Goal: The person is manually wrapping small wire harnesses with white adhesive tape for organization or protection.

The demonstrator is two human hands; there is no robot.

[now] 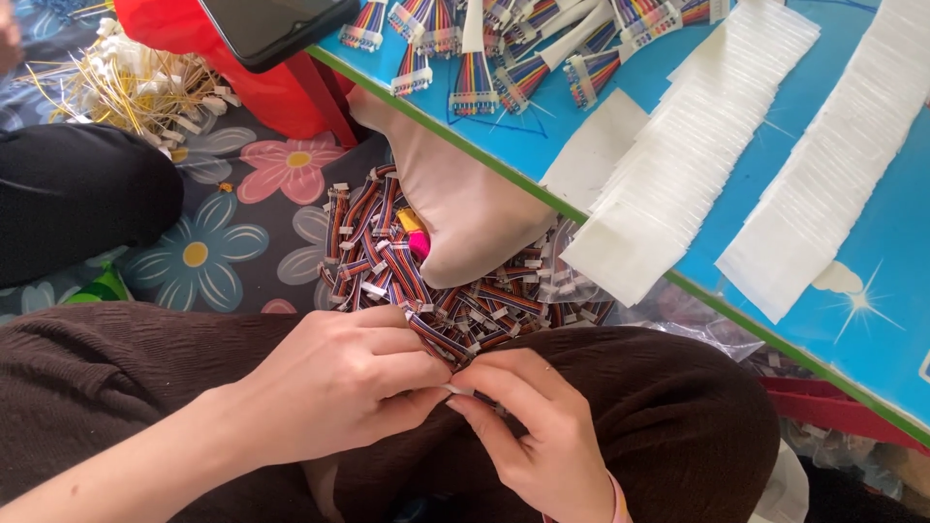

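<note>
The left hand (334, 378) and right hand (542, 426) met over the lap, fingers pinched closed together on one short multicoloured ribbon cable (441, 341). Beyond lay a pile of similar cables (387, 261), then white paper strips (678, 165) in rows on the blue table (872, 291).

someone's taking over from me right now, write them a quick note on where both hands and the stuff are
Left hand and right hand meet over the lap, fingertips pinching a small white piece between them; what it is, is too small to tell.
Loose cable pieces, short multicoloured ribbon wires with white plugs, lie heaped on the floor mat just ahead of the knees.
On the blue table: more ribbon cables with white strips on them, plus two long rows of white strips.
Done: the cables on the table. Left: the floor heap.
</note>
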